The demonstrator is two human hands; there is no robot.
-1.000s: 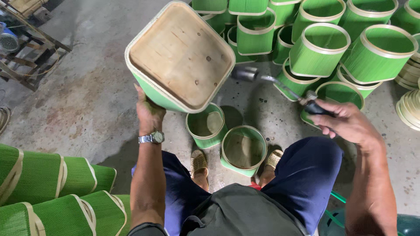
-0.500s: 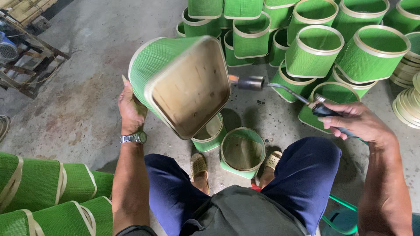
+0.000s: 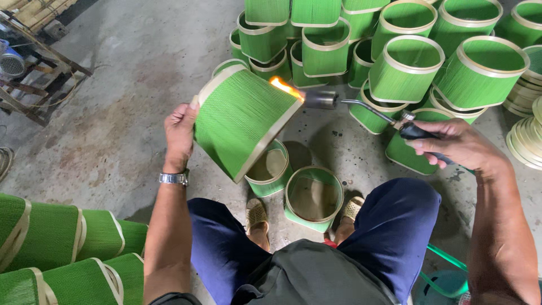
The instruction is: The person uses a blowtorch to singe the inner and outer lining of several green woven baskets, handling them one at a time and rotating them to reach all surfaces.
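Fingers of both hands grip: left (image 3: 179, 131) tilted green basket (image 3: 240, 120), right (image 3: 454, 144) leftward-pointing torch (image 3: 361, 106).

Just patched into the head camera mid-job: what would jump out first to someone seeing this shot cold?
The flame at the tip of the gas torch, held in the right hand, licking the edge of a green woven basket that the left hand holds up tilted at centre frame. Next, the crowd of matching green baskets piled on the concrete floor behind, with more stacked at lower left.
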